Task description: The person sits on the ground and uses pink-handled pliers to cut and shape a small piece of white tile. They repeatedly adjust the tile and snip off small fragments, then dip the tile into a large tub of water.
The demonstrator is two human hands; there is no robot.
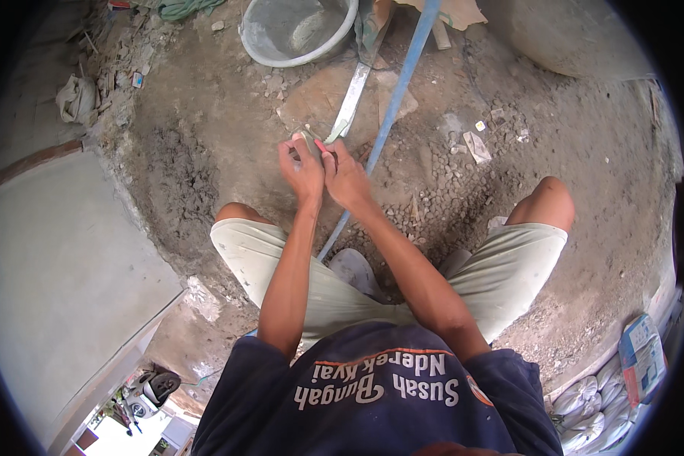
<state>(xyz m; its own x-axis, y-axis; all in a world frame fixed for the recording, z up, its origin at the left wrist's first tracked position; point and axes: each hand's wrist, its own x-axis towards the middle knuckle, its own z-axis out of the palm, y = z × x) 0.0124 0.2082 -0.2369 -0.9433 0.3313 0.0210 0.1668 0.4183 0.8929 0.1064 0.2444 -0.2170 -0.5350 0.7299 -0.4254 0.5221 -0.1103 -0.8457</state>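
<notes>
My left hand (304, 173) and my right hand (346, 178) are close together in front of my knees, both with fingers pinched. Between the right thumb and forefinger shows a small red stick-like thing (320, 145), its kind unclear. A thin pale green strip (334, 134) lies at the right fingertips, loosely curled toward the left ones. What the left fingers pinch is too small to make out. Just beyond the hands, a flat silver bar (352, 97) slants away over a flat stone. A long blue pipe (400, 90) runs past the right hand, on its right side.
A grey basin (300, 58) stands on the dirt ground at the far side. Paper scraps (476, 147) and rubble lie to the right. A low pale wall or slab (68, 266) fills the left. Several white sacks (593, 406) are piled at the lower right.
</notes>
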